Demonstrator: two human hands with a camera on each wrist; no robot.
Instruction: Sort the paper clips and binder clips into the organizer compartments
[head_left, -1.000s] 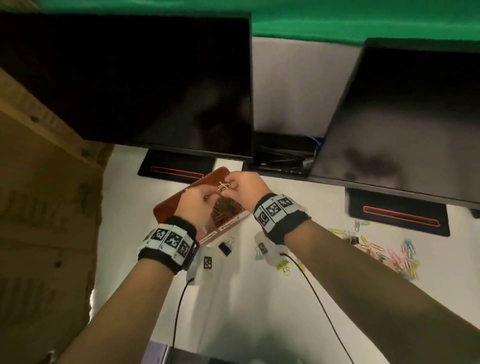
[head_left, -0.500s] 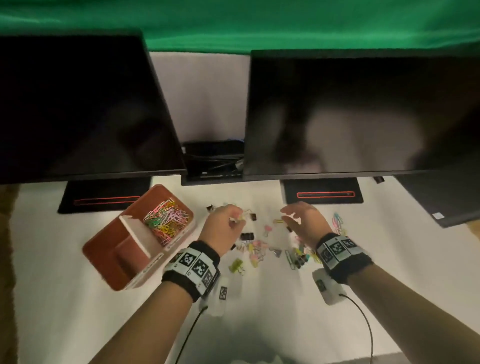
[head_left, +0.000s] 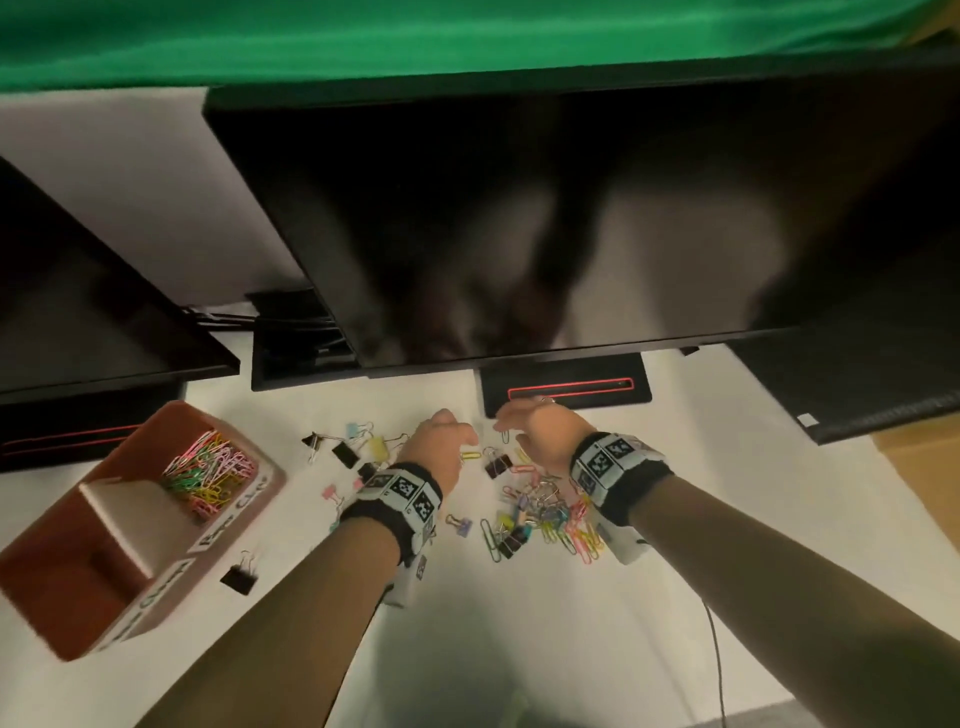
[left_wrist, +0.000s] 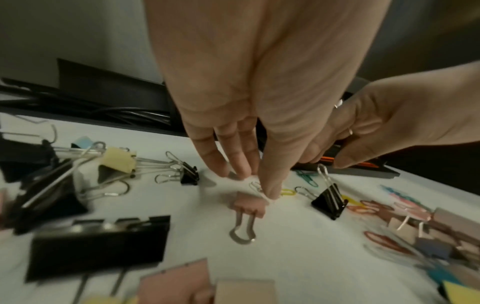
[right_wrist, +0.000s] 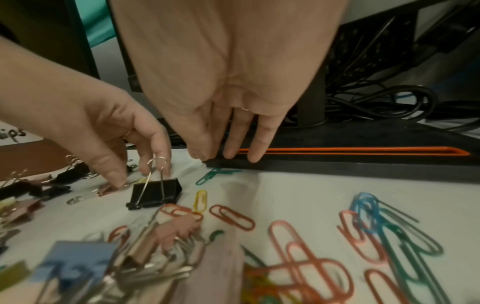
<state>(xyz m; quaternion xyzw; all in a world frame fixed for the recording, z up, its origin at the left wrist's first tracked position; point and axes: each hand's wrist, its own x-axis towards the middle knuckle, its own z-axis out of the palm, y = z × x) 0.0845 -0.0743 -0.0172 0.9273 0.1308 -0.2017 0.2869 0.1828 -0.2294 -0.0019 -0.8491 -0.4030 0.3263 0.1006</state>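
Two hands are seen mid-frame: left hand (left_wrist: 259, 115) fingertips pinched on a clip (left_wrist: 250, 203), right hand (right_wrist: 228, 86) fingers spread.

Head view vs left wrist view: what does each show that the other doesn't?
Head only: the organizer, paper clips filling its far compartment, near one empty, and both wristbands.

Left wrist only: the left hand fingertips touching the wire handle of a pink binder clip.

Both: the right hand, open, and loose clips on the white table.
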